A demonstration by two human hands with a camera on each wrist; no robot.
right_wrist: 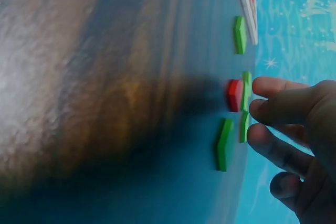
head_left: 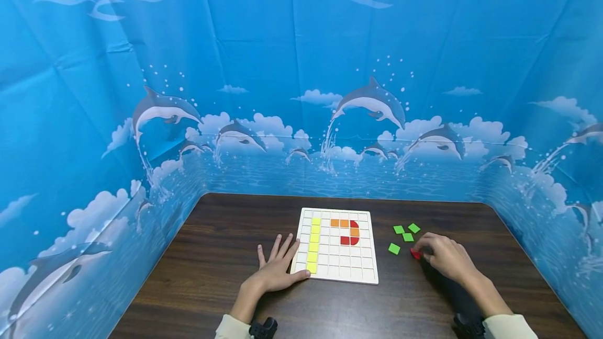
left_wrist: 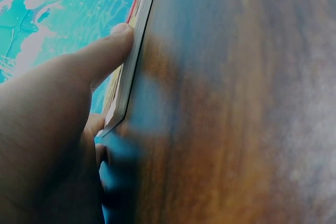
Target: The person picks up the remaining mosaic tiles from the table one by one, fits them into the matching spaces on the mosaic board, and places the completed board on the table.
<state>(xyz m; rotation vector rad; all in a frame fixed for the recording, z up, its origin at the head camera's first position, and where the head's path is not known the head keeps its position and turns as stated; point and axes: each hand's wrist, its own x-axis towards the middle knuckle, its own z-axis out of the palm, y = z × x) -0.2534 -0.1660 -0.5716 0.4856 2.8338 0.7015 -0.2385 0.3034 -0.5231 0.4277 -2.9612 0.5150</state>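
Note:
A white gridded board (head_left: 336, 271) lies on the table with a column of yellow square tiles (head_left: 313, 245) on its left side. Orange tiles (head_left: 335, 223) and red tiles (head_left: 345, 240), some with rounded edges, form a hook shape at its upper right. My left hand (head_left: 275, 271) rests spread at the board's lower left corner, its thumb (left_wrist: 118, 40) against the near edge. To the right of the board, my right hand (head_left: 445, 255) reaches down with bent fingers over a loose red piece (right_wrist: 234, 95). In the right wrist view, a small gap separates the fingertips from it.
Several loose green square tiles (head_left: 394, 248) lie between the board and my right hand. The dark wooden table (head_left: 212, 255) ends at a blue curtain (head_left: 264, 171) printed with dolphins, which hangs behind it and at both sides.

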